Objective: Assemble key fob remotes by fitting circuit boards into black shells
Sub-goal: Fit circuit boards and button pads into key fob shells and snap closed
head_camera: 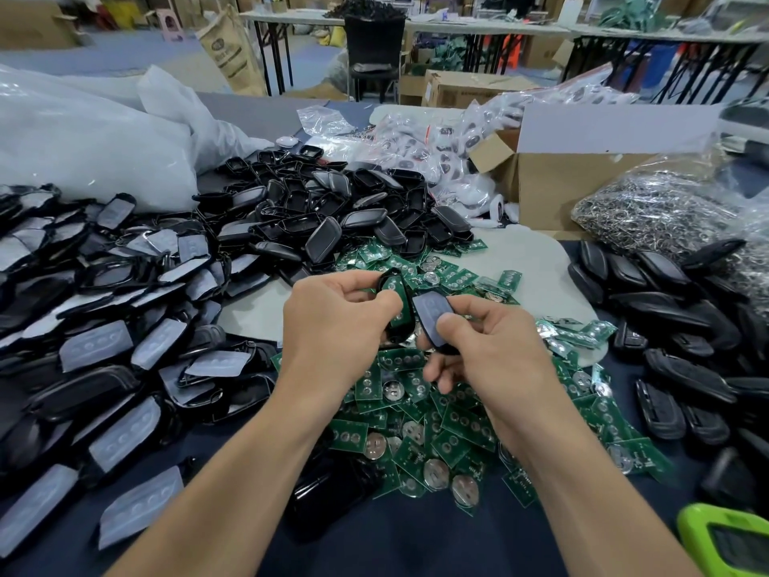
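Observation:
My left hand (333, 322) grips a black shell half (400, 322) with a green circuit board seated inside it. My right hand (487, 347) pinches a second black shell half with a translucent button pad (432, 312), tilted against the first. Both pieces are held side by side above a heap of loose green circuit boards (420, 431) with round battery clips. A mound of empty black shells (333, 214) lies behind the hands.
Shell halves with translucent pads (104, 339) cover the table's left side. More black shells (674, 326) lie at the right. A cardboard box (582, 181), a bag of metal rings (653, 210) and bagged white fobs (441, 152) stand behind. A green device (724, 543) sits bottom right.

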Demonstrator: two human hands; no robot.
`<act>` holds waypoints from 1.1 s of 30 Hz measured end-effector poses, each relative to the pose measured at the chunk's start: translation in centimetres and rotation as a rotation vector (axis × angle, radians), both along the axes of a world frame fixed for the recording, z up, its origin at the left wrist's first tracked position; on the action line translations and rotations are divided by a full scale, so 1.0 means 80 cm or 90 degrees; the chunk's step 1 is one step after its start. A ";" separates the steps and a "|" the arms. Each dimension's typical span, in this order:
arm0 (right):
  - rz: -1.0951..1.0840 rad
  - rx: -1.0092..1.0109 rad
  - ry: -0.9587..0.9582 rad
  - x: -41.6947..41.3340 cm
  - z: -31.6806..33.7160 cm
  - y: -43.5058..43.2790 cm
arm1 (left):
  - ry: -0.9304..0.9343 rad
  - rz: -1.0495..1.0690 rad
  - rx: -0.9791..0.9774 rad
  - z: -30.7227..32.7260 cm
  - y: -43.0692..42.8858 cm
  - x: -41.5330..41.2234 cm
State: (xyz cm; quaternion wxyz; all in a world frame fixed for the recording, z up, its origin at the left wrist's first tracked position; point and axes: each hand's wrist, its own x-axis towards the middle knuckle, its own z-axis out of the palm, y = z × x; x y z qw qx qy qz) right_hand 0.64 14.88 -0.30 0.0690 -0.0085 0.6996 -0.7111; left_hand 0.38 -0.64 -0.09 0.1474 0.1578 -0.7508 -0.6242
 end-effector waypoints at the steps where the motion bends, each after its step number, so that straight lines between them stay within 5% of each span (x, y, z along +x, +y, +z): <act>1: 0.005 0.001 -0.001 0.000 0.000 0.000 | -0.004 -0.002 -0.001 0.000 0.000 0.000; 6: 0.022 -0.056 -0.041 0.002 0.002 0.001 | 0.004 -0.009 0.019 0.000 0.002 -0.001; 14: -0.002 -0.330 -0.248 0.001 0.013 0.003 | -0.007 0.026 0.055 0.004 -0.010 -0.003; 20: -0.061 -0.410 -0.266 -0.002 0.012 0.004 | -0.008 -0.030 0.072 0.009 -0.011 -0.002; 33: -0.050 -0.179 -0.091 0.005 -0.002 -0.011 | 0.011 -0.054 -0.090 0.013 0.010 0.012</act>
